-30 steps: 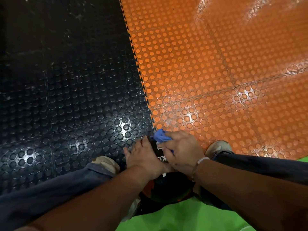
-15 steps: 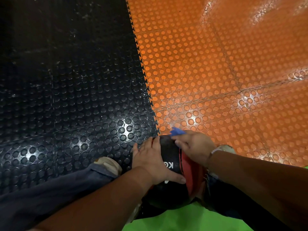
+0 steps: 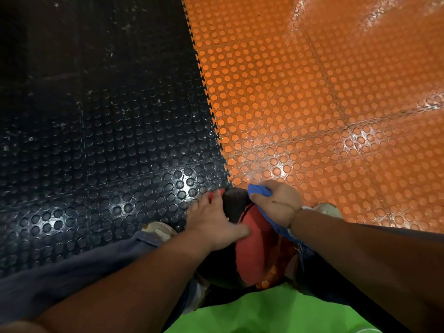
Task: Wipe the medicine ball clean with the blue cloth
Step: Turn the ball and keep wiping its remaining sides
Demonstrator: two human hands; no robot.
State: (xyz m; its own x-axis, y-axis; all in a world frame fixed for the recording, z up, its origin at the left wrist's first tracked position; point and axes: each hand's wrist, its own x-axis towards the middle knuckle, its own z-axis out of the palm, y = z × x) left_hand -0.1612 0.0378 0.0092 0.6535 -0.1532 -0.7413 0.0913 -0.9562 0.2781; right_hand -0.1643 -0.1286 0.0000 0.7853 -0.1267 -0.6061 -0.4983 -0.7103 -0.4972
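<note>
A black and red medicine ball (image 3: 254, 239) sits between my legs, low in the middle of the view. My left hand (image 3: 211, 219) lies flat on its upper left side, fingers spread, thumb stretched across the ball. My right hand (image 3: 276, 203) grips the blue cloth (image 3: 259, 190) and presses it against the ball's upper right side. A strip of the cloth trails down along my right wrist. The lower part of the ball is hidden by my arms and green shirt.
The floor is studded rubber tiling, black (image 3: 108, 140) on the left and orange (image 3: 324, 104) on the right, joined by a toothed seam. My two shoes (image 3: 158, 230) (image 3: 328, 209) stand on either side of the ball.
The ball has turned, showing more red panel. My right hand with the cloth has slid from the ball's top to its upper right side. My left hand stayed on the left side.
</note>
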